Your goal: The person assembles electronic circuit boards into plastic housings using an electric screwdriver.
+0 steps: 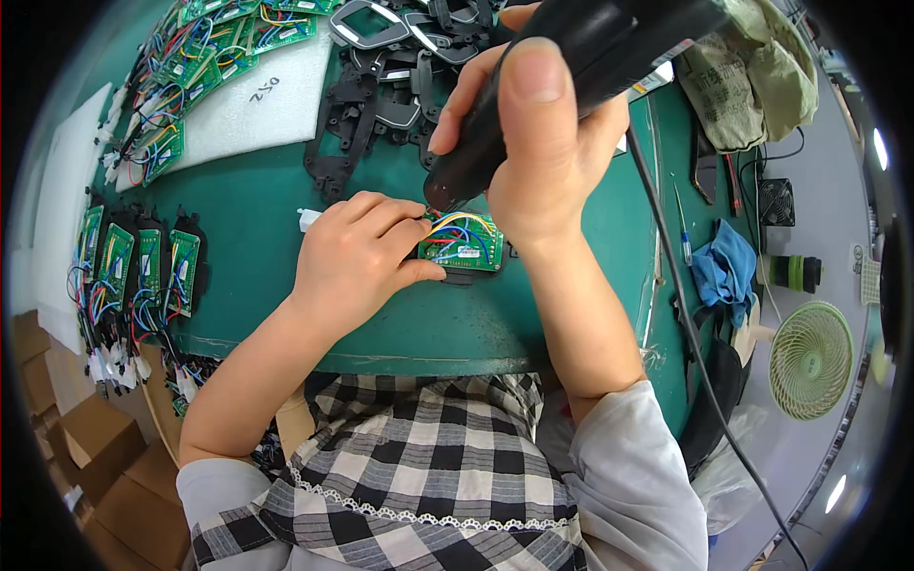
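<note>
In my right hand [543, 124] is a thick black power tool [505, 109], apparently an electric screwdriver, with fingers and thumb wrapped round its body. It slants down to the left, its narrow end over the upper left corner of a green circuit board [464, 249]. The bit, if any, is too hard to make out. Yellow, blue and red wires loop over this board, which sits on a black plastic frame [460, 279] on the table. My left hand [367, 243] grips the board's left side, thumb at the lower edge, fingertips near the tool's end.
Wired boards on black frames [149, 262] stand at the left edge. More boards [205, 71] lie beside a white foam sheet [271, 105]. Black plastic frames [381, 95] pile up ahead. A black cable [681, 305], blue cloth [724, 266], screwdriver [685, 238] and green fan [811, 362] are right.
</note>
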Tool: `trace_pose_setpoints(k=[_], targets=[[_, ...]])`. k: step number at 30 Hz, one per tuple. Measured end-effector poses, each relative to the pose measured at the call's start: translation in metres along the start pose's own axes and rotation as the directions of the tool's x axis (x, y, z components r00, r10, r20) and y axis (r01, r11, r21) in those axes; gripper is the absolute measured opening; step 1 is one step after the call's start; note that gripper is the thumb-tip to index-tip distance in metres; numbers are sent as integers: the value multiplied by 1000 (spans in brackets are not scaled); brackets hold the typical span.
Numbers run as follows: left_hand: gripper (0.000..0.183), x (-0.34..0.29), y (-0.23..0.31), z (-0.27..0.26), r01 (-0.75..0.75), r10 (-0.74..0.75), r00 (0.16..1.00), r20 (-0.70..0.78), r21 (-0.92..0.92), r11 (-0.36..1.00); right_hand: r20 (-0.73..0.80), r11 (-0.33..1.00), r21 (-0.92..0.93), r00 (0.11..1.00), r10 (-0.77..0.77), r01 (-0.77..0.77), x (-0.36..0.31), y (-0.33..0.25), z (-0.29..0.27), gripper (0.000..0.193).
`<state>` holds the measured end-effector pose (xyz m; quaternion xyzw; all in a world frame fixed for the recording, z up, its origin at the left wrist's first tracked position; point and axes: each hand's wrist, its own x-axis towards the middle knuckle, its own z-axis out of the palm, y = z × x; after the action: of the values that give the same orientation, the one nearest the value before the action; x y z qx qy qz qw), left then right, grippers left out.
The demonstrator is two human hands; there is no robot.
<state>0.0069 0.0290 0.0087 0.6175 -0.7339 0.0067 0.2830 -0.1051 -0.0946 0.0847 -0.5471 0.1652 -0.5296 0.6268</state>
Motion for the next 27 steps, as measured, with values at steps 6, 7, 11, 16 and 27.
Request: trace_pose_setpoints(k=[6, 7, 11, 16, 27], targets=[[39, 0, 0, -1, -3, 3, 1000, 2, -18, 1000, 127, 994, -110, 992, -2, 16, -1, 11, -12, 56], [39, 1, 1, -2, -1, 2, 1000, 7, -13, 1000, 227, 979, -195, 974, -15, 60, 2, 12, -14, 56], [40, 3, 5, -6, 7, -7, 1000, -1, 30, 1000, 362, 983, -109, 927, -97, 146, 4, 11, -1, 54], [42, 4, 2, 0, 11, -12, 1000, 20, 8, 1000, 230, 986, -46, 962, -144, 158, 7, 20, -5, 55], [55, 8, 2, -6, 6, -7, 998, 62, 4, 1000, -250, 800, -408, 789, -561, 440, 58, -55, -43, 58]])
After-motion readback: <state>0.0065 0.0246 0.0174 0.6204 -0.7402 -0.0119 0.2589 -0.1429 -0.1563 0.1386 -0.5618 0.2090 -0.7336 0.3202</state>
